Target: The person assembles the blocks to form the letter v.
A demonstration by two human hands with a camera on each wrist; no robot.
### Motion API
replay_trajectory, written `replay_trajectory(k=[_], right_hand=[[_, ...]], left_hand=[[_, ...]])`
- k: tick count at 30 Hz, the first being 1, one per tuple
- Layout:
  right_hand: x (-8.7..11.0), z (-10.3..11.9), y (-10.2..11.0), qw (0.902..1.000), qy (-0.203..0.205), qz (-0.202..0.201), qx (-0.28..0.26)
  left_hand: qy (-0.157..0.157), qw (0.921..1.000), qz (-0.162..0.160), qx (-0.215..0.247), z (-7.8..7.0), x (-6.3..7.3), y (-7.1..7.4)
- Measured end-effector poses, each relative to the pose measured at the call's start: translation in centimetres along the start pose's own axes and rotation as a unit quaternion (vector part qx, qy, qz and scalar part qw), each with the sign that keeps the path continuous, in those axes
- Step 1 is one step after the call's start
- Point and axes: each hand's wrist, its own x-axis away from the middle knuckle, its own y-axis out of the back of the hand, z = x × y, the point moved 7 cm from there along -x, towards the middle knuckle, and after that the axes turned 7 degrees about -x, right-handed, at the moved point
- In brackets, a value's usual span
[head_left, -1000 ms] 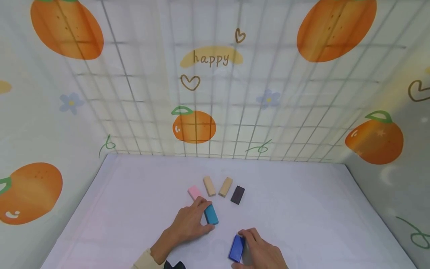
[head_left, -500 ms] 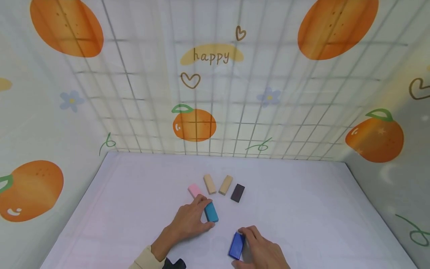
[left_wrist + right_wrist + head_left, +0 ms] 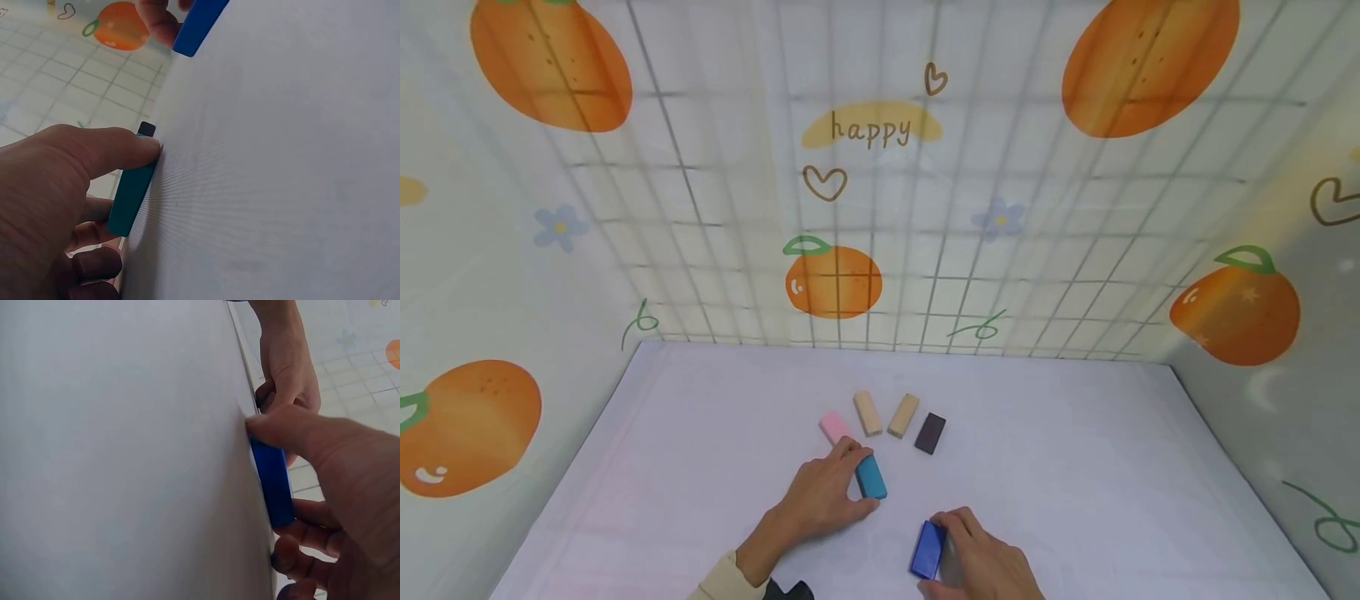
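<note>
My left hand point(image 3: 827, 493) pinches a teal rectangular block point(image 3: 872, 477) lengthwise, thumb at the near end and fingertips at the far end. In the left wrist view the thumb lies across one end of that teal block point(image 3: 132, 197), right at the white surface. Nearer the front and to the right, my right hand point(image 3: 988, 560) holds a blue block point(image 3: 928, 550) the same way. The right wrist view has the thumb over the near end of the blue block point(image 3: 273, 481), with fingers at its other end. Both blocks lie low at the table, apart from each other.
Beyond the hands, a pink block point(image 3: 833, 427), two light wooden blocks point(image 3: 867, 413) point(image 3: 903, 416) and a dark block point(image 3: 930, 433) form an arc on the white table point(image 3: 1075, 467). The left hand partly overlaps the pink one. Printed curtains point(image 3: 895, 208) enclose the back and sides.
</note>
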Motion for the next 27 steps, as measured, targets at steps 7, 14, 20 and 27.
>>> replay_trajectory(k=[7, 14, 20, 27], right_hand=[[-0.1, 0.0, -0.2, 0.9999, -0.007, 0.008, 0.002], [-0.1, 0.0, -0.1, 1.0, -0.004, 0.003, 0.004], [-0.2, -0.1, -0.1, 0.9999, -0.004, 0.01, -0.006], [0.0, -0.1, 0.0, 0.9998, 0.005, 0.012, -0.013]], left_hand=[[-0.003, 0.9999, -0.004, 0.013, 0.0, 0.4, 0.0], [0.002, 0.9999, 0.005, 0.014, -0.2, 0.6, 0.1], [0.005, 0.9997, 0.02, 0.012, -0.3, 1.0, 0.0], [-0.004, 0.9993, 0.032, 0.017, -0.9, 1.7, 0.0]])
